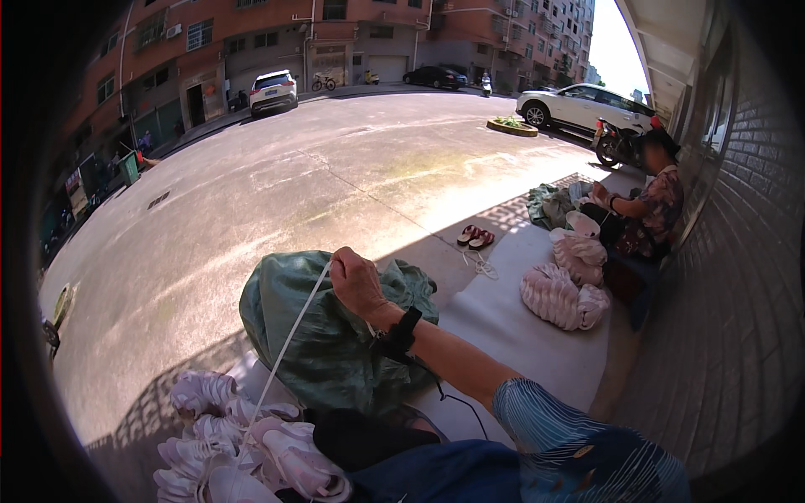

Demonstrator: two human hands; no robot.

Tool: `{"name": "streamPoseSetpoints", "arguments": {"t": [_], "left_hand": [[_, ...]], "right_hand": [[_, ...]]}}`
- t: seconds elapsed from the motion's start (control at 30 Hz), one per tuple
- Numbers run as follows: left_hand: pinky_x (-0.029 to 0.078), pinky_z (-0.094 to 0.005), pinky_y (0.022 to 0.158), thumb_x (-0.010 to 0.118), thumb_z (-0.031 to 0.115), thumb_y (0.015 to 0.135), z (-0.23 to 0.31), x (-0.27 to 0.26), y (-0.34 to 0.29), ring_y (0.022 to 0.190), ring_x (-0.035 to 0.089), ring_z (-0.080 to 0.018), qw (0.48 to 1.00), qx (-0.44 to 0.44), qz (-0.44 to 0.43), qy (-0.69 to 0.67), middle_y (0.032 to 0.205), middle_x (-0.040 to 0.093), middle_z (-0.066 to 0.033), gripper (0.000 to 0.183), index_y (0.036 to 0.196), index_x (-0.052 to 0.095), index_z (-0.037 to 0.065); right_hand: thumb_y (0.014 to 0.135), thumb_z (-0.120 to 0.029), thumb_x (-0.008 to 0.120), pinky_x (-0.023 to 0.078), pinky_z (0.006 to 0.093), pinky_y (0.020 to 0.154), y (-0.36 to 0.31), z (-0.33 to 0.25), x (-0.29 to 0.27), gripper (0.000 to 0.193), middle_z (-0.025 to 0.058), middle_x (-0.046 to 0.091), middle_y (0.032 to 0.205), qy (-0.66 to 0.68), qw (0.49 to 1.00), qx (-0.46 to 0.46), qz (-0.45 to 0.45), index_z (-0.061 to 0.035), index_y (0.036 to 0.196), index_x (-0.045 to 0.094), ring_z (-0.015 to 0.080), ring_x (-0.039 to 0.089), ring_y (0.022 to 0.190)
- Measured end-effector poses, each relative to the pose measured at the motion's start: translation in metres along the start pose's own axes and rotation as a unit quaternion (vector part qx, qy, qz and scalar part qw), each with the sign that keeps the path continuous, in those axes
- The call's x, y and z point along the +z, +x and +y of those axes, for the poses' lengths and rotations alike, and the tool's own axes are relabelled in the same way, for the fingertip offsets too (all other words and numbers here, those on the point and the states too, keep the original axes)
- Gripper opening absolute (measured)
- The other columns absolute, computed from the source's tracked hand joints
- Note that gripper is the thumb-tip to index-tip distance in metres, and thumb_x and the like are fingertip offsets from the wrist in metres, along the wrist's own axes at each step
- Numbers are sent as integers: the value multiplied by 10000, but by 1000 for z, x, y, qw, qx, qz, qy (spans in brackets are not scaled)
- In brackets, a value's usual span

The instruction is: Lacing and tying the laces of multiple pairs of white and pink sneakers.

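Observation:
My right hand (pixel 356 285) is raised over a green woven sack (pixel 281 306), its fingers closed on the end of a white shoelace (pixel 289 342). The lace stretches taut, slanting down to the lower left toward a pale pink and white sneaker (pixel 293 457) near my lap. Several similar sneakers (pixel 201 394) lie heaped beside it. A black band (pixel 401 331) sits on my right wrist, and a dark cord trails below it. My left hand does not show in the picture.
A white sheet (pixel 537 360) covers the ground to the right, with bundled pale shoes (pixel 563 298) on it. Another person (pixel 658 205) sits by the tiled wall (pixel 746 251). Red sandals (pixel 475 237) and a loose white lace (pixel 480 266) lie ahead. Parked cars stand beyond.

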State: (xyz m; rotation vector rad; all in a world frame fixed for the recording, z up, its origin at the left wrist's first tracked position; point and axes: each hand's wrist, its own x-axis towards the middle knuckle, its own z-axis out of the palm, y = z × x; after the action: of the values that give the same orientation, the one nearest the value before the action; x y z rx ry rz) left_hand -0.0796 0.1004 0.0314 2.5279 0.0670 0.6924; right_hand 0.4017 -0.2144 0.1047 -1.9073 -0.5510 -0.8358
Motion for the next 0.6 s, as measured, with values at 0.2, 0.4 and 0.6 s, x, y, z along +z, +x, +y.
{"name": "streamPoseSetpoints", "arguments": {"t": [0.2,0.4,0.6], "left_hand": [[425,-423,660,544,105,851,18,-8,21,743,543,-313,996,-26,86,4,817,571,-168,134,942,584,16],[431,-418,672,549,107,850,23,-4,40,751,549,-311,986,-50,160,-1,829,575,-175,149,962,581,14],[460,-384,842,544,178,901,47,77,31,945,592,-245,978,-162,-97,84,1007,617,-152,230,1075,593,36]], "right_hand": [[842,-147,494,478,373,649,12,-8,10,193,158,609,698,141,976,162,28,4,821,612,265,609,670],[889,-99,507,401,251,618,-89,-130,39,121,8,511,706,374,881,110,-267,16,873,539,70,433,685],[805,-117,505,414,339,589,-177,-200,22,163,112,501,635,465,722,59,-509,37,754,496,192,481,604]]}}
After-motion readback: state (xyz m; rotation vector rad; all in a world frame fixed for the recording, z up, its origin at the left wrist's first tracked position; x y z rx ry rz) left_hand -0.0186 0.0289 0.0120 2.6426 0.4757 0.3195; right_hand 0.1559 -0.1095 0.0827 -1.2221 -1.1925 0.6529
